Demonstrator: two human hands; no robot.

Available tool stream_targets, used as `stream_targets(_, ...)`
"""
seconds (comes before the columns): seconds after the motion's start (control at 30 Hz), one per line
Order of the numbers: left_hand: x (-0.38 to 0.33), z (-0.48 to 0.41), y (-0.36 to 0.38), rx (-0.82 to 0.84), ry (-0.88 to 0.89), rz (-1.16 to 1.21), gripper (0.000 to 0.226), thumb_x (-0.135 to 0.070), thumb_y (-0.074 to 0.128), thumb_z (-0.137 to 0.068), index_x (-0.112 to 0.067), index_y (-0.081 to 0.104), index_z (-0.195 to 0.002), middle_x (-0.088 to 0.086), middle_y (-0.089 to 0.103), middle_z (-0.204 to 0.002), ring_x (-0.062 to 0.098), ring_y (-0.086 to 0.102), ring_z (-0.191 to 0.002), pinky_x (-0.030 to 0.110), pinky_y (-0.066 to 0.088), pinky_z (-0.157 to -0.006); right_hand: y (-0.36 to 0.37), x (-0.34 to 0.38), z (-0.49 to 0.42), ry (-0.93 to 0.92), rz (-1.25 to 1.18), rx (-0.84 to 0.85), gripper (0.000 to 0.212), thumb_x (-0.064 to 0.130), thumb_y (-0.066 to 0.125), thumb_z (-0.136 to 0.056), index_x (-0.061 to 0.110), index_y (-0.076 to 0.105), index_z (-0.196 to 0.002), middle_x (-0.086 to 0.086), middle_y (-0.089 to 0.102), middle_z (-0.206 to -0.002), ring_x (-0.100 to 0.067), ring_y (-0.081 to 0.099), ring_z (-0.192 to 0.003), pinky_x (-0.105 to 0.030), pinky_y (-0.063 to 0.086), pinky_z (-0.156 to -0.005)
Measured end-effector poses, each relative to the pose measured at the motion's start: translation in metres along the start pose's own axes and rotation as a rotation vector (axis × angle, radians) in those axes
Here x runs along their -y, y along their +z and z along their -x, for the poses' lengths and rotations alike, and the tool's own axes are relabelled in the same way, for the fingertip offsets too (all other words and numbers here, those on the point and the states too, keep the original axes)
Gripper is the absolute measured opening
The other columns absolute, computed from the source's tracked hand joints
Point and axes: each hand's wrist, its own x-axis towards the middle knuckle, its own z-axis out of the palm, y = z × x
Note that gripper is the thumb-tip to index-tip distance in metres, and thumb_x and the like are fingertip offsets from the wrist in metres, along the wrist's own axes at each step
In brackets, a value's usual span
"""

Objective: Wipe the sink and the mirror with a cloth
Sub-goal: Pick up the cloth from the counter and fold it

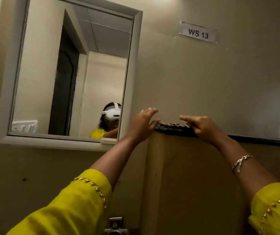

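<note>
The mirror (71,68) hangs in a pale frame on the wall at upper left and reflects a person with a white headset. A dark patterned cloth (173,125) lies folded on the top edge of a wooden partition (186,175). My left hand (142,121) is at the cloth's left end, fingers spread, thumb touching it. My right hand (202,125) rests on the cloth's right end with its fingers curled over it and the index finger stretched out. The sink is out of view.
A metal tap (115,225) shows at the bottom edge, below my left sleeve. A paper label reading WS 13 (198,33) is stuck on the wall. A glossy panel with a black lower trim (263,139) runs to the right.
</note>
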Motion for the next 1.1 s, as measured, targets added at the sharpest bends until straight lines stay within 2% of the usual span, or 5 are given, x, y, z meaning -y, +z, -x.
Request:
stream_targets(0.17, -0.019, -0.022, 0.026, 0.169, -0.048, 0.074, 0.039, -0.016, 0.058, -0.089, -0.007, 0.052, -0.126, 0.011, 0.054, -0.131, 0.021, 0.048, -0.123, 0.030, 0.035, -0.102, -0.005, -0.019, -0.005, 0.064, 0.092, 0.110, 0.035, 0.001, 0.053, -0.088, 0.010, 0.060, -0.121, -0.013, 0.061, -0.124, -0.024, 0.057, -0.115, -0.017, 0.035, -0.083)
stream_targets(0.47, -0.015, -0.048, 0.044, 0.296, -0.093, 0.043, 0.029, -0.015, 0.064, -0.085, -0.004, 0.064, -0.111, 0.012, 0.066, -0.115, 0.018, 0.061, -0.102, 0.010, 0.038, -0.075, -0.001, -0.027, -0.018, 0.050, 0.140, 0.129, 0.029, 0.001, 0.058, -0.085, 0.007, 0.066, -0.113, -0.013, 0.066, -0.116, -0.022, 0.061, -0.108, -0.015, 0.035, -0.079)
stream_targets(0.63, -0.012, -0.056, 0.040, 0.374, -0.073, 0.009, 0.022, -0.012, 0.065, -0.083, -0.006, 0.069, -0.104, 0.009, 0.069, -0.106, 0.017, 0.062, -0.093, 0.019, 0.044, -0.076, 0.002, -0.028, -0.022, 0.024, 0.182, 0.081, 0.025, 0.003, 0.058, -0.086, 0.009, 0.069, -0.107, -0.012, 0.069, -0.110, -0.025, 0.063, -0.101, -0.021, 0.041, -0.083)
stream_targets(0.83, -0.012, -0.060, 0.047, 0.231, -0.009, -0.089, 0.018, -0.005, 0.061, -0.084, -0.004, 0.069, -0.100, 0.013, 0.069, -0.103, 0.022, 0.063, -0.093, 0.025, 0.048, -0.081, 0.004, -0.029, -0.028, 0.022, 0.188, -0.004, 0.026, 0.000, 0.057, -0.085, 0.009, 0.070, -0.106, -0.014, 0.069, -0.109, -0.028, 0.063, -0.099, -0.030, 0.046, -0.087)
stream_targets(1.1, -0.019, -0.084, 0.011, -0.005, 0.031, -0.021, 0.016, 0.000, 0.061, -0.083, 0.002, 0.069, -0.096, 0.017, 0.070, -0.097, 0.024, 0.064, -0.089, 0.024, 0.049, -0.079, -0.029, -0.008, -0.059, -0.024, 0.090, -0.155, 0.021, 0.004, 0.062, -0.083, 0.005, 0.071, -0.102, -0.015, 0.070, -0.105, -0.026, 0.063, -0.099, -0.025, 0.044, -0.084)
